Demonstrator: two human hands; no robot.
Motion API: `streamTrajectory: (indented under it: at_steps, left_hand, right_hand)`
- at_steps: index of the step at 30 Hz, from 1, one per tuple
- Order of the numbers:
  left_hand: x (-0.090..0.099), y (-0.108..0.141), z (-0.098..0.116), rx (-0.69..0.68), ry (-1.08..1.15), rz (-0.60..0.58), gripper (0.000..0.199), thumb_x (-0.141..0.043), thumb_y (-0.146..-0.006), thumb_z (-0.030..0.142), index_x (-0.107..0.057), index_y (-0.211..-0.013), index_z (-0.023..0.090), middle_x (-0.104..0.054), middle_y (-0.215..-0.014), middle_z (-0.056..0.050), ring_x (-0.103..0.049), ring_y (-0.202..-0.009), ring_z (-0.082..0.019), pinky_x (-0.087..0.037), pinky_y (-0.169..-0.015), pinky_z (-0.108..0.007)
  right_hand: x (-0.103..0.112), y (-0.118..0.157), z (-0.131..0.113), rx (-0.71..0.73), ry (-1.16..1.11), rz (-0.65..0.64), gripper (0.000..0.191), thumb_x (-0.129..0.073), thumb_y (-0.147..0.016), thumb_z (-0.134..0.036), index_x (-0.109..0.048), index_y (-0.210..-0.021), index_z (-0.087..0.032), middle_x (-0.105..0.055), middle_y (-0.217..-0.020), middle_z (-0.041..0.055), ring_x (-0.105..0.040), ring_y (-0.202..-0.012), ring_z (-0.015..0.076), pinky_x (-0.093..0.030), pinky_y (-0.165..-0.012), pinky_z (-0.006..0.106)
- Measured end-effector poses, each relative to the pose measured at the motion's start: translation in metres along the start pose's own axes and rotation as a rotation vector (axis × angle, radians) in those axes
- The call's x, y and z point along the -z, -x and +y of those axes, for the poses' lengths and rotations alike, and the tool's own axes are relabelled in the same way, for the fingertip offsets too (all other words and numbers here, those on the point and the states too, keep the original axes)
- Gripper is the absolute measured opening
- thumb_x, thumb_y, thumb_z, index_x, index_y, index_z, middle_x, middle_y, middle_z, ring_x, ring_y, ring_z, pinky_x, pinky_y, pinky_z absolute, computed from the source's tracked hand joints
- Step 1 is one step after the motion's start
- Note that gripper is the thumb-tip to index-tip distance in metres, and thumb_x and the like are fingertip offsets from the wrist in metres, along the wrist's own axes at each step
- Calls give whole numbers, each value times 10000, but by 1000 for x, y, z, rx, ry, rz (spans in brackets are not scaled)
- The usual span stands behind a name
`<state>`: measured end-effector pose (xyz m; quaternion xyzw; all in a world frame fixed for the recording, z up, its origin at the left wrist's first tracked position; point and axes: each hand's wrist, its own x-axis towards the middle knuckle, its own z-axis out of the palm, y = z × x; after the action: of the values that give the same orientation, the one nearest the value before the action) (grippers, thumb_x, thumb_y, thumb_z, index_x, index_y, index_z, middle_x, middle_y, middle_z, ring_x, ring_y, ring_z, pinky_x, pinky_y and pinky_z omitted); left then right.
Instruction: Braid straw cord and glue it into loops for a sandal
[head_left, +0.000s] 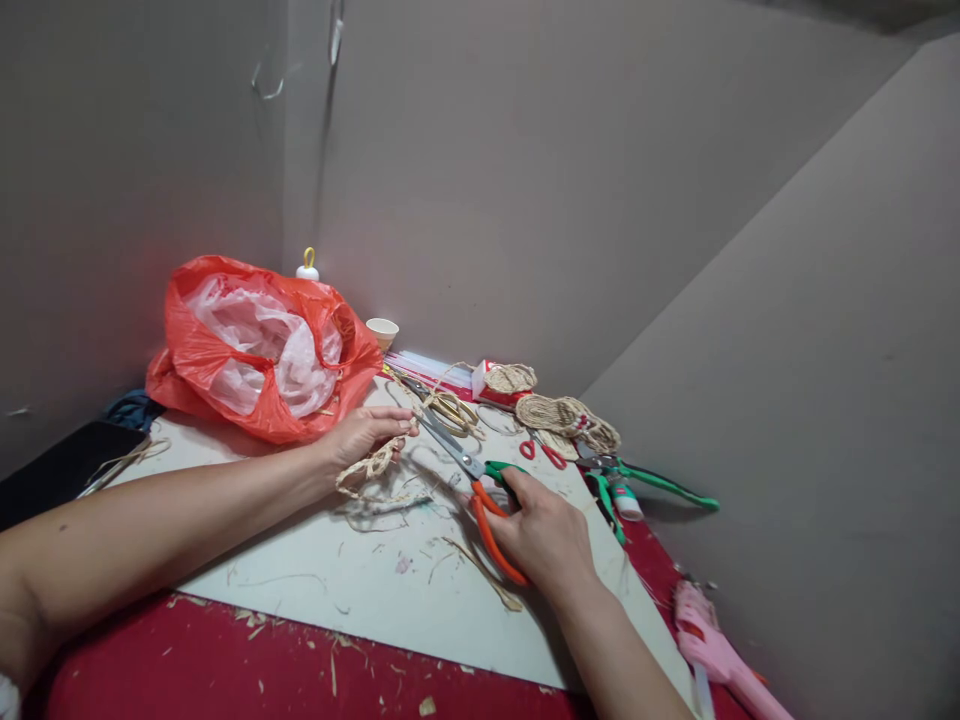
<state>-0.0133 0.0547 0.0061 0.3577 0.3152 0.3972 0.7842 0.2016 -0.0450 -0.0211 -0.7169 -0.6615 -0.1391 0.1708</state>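
My left hand (373, 437) pinches a braided straw cord (373, 467), which hangs in a loop below the fingers over the white board (300, 560). In my right hand (544, 530) is a pair of scissors (472, 467) with one orange and one green handle. Their blades point up and left, with the tips beside the cord at my left fingertips. Whether the blades touch the cord I cannot tell. A loose straw strip (487, 577) lies on the board below the scissors.
A red plastic bag (202, 370) with white plastic inside stands behind my left arm. Woven straw soles (555, 412), red-handled scissors (551, 455), green-handled pliers (667, 482) and a paper cup (382, 332) line the back. A pink glue gun (712, 640) is at right. Grey walls enclose the table.
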Motion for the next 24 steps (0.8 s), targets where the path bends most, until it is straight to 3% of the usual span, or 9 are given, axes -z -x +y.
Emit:
streamTrajectory:
  at_steps: [5, 13, 24]
  left_hand:
    - [3, -3, -1, 13, 17, -7, 149, -666, -685, 0, -624, -808, 73, -662, -666, -47, -480, -412, -46, -396, -398, -173]
    - [9, -10, -5, 23, 52, -41, 135, -654, -698, 11, -629, -808, 84, -642, -675, -36, -491, -429, -44, -404, -412, -161]
    - [7, -6, -3, 63, 54, -54, 126, -607, -716, 2, -626, -815, 78, -615, -639, -12, -490, -419, -41, -416, -423, -158]
  right_hand:
    - [-1, 1, -4, 16, -12, -33, 380, -530, -763, -625, -567, -717, -250, -664, -676, -3, -621, -617, 208, -335, -521, 273]
    - [1, 2, -8, 112, 132, 72, 328, -511, -814, -543, -589, -817, -224, -672, -726, 33, -607, -653, 221, -308, -563, 297]
    - [0, 0, -5, 78, 203, 128, 327, -531, -806, -536, -595, -845, -218, -677, -784, 47, -598, -674, 229, -321, -608, 305]
